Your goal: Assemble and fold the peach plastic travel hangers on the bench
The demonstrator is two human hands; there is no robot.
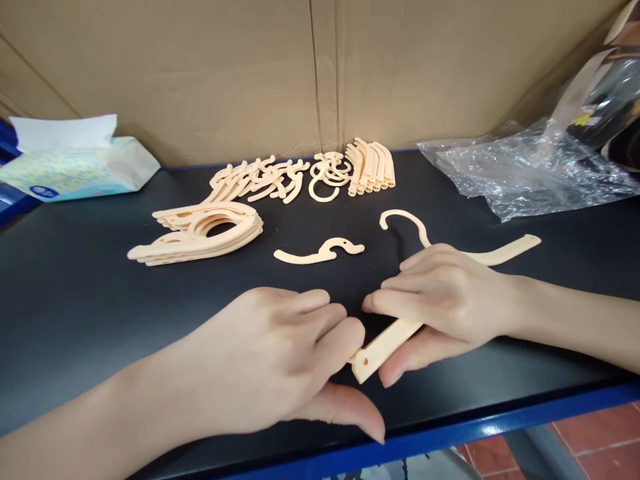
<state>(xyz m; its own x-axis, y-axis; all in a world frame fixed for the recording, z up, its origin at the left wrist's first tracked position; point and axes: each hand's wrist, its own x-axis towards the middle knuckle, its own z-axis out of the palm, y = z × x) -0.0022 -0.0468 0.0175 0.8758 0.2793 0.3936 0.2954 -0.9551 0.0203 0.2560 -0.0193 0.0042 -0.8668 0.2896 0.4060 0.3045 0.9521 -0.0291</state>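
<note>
My right hand [450,297] is wrapped round a cream plastic clothes hanger [393,341]. Its hook curves up beyond my knuckles, one arm reaches out to the right, and the other slopes down to the left, ending in a small hole. Close against that end is my left hand [295,360], its fingers curled in and its thumb stretched out. A sliver of cream plastic shows between the left fingers and the hanger's end; the rest is hidden. Beyond both hands, a single curved hanger piece [320,253] with a notched end lies on the black table [90,287].
Stacked wide hanger parts [215,233] lie left of centre. Farther back are a pile of curved pieces [270,177], loose hooks [327,177] and a row of hanger arms [373,167]. A tissue pack [90,167] sits left, clear plastic wrap [525,173] right, cardboard [225,73] behind.
</note>
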